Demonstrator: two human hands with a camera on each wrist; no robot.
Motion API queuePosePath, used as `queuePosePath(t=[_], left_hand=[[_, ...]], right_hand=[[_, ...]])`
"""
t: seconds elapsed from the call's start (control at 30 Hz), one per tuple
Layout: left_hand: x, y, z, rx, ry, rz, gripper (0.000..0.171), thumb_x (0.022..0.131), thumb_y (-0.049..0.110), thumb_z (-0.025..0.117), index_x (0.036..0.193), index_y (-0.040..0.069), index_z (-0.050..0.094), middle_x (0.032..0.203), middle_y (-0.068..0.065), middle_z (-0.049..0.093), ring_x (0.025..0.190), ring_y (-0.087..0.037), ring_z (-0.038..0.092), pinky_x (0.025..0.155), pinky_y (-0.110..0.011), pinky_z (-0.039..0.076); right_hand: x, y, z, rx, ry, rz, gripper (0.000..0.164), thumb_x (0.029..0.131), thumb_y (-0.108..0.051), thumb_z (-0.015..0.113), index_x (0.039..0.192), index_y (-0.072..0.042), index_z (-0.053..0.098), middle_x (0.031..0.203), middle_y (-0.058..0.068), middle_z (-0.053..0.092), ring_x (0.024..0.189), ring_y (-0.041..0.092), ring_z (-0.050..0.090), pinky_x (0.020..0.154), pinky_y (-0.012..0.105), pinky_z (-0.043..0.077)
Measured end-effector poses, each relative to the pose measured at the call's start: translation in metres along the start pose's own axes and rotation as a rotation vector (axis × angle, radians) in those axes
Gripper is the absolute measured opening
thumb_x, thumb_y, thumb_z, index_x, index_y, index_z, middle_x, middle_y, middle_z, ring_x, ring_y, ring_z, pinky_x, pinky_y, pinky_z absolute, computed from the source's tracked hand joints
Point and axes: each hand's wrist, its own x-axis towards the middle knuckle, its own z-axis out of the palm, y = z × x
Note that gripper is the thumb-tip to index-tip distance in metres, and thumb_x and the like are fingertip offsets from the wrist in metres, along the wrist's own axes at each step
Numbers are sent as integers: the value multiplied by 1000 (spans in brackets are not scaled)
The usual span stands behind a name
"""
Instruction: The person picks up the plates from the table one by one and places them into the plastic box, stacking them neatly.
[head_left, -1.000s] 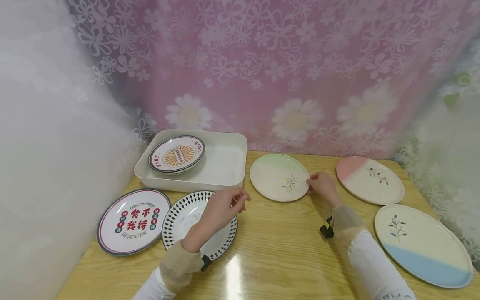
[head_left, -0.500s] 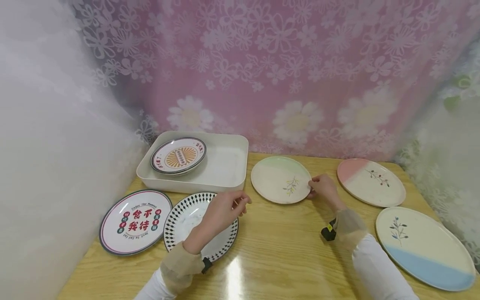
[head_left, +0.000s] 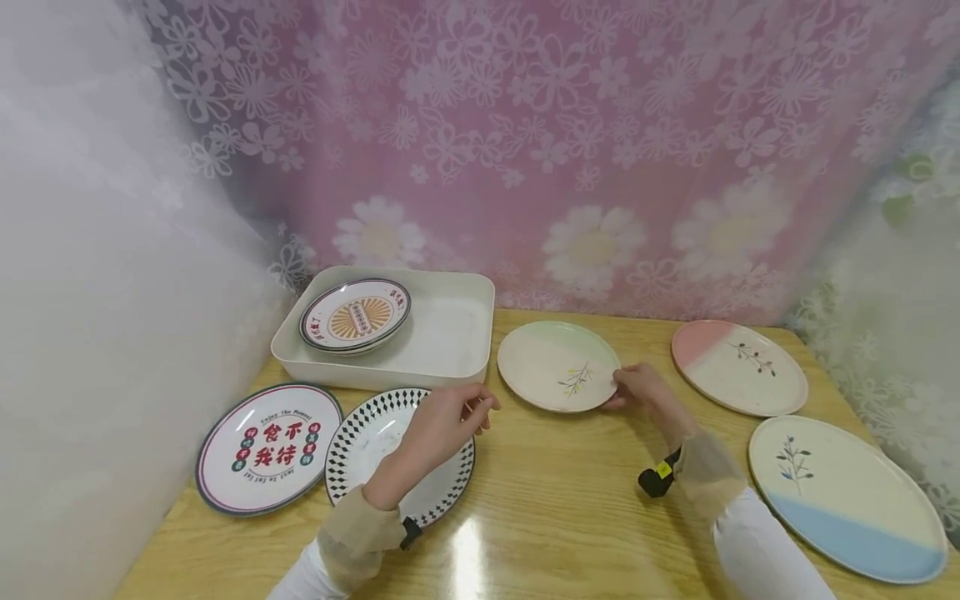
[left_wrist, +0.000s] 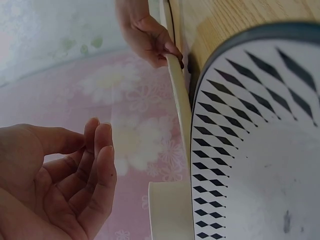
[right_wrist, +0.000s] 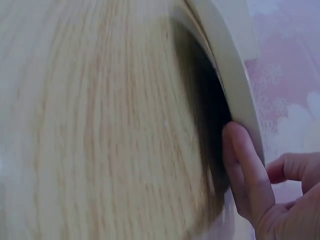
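Observation:
My right hand pinches the right rim of a small cream plate with a green edge and a yellow sprig. In the right wrist view, its fingers are under the plate's rim, thumb on the other face, and a dark shadow lies beneath the plate. My left hand hovers over a white plate with a black diamond border, fingers loosely curled. The left wrist view shows nothing between the fingers of that left hand.
A white rectangular tray at the back left holds stacked plates with a sunburst design. A plate with red lettering lies at the left. On the right lie a pink-and-cream plate and a large blue-and-cream plate.
My right hand has shifted slightly toward me, its fingers now further under the green-edged plate's rim. My left hand has stayed over the diamond-bordered plate.

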Motion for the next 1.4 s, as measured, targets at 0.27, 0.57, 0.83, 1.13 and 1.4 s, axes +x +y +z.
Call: queuePosePath(t=[0.27,0.57,0.83,1.13,1.4], left_hand=[[-4,-4,0,-11,1,-19,16,103,17,60,99,11,74,72,5,68,62,-5,62,51,-20,45],[2,-9,-4,-101,3,-51,16,103,17,59,97,13,73,72,1,69,65,-16,68,51,-20,46],[11,-10,-9,-211,12,-154,17,104,18,59,105,9,73,74,0,70,65,-19,71,56,-26,56],[15,-11,-6,-525,-51,-230,42,110,31,45,134,-1,58,93,-19,74,75,-25,76,70,-41,63],[9,-11,-8,-668,-90,-294,36,107,15,51,133,-10,52,89,-21,74,75,-24,75,74,-40,63]], right_hand=[[-13,6,-4,147,60,-35,44,100,2,38,133,31,35,78,7,65,63,12,69,68,30,63],[-47,-10,-7,123,89,-122,50,102,-2,40,141,26,30,103,14,60,72,10,71,73,31,63],[-78,-26,-1,76,69,-194,53,106,-7,41,147,23,25,100,1,63,78,7,72,75,28,62],[-112,-40,17,65,8,-258,50,108,-10,41,145,21,28,97,-6,68,85,7,72,75,29,62],[-122,-33,39,76,-4,-287,46,106,-5,40,142,23,30,98,1,71,84,8,72,73,30,63]])
